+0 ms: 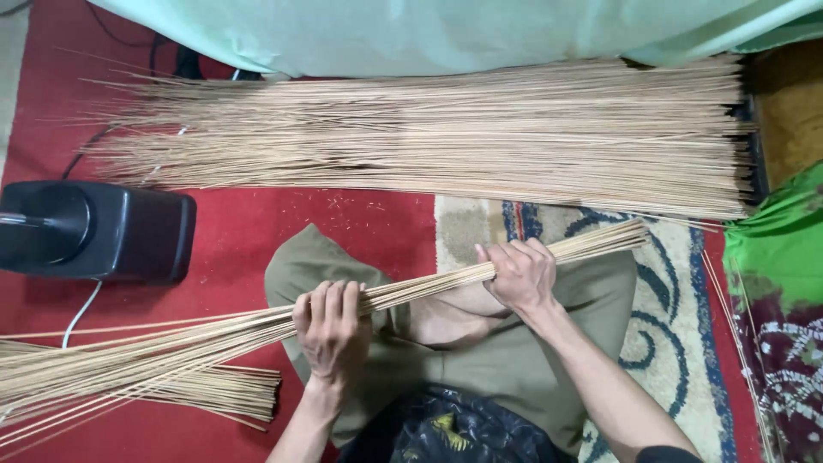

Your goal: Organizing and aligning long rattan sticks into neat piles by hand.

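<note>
Stick bundle (257, 330) — hands' (330, 330) grip, mid-length

Red floor mat (343, 210) carries everything: big pile of thin sticks (446, 137) along its far edge, smaller stick bundle (223, 390) near edge left, black machine (94, 230) at left edge, patterned rug (669, 291) right.
</note>
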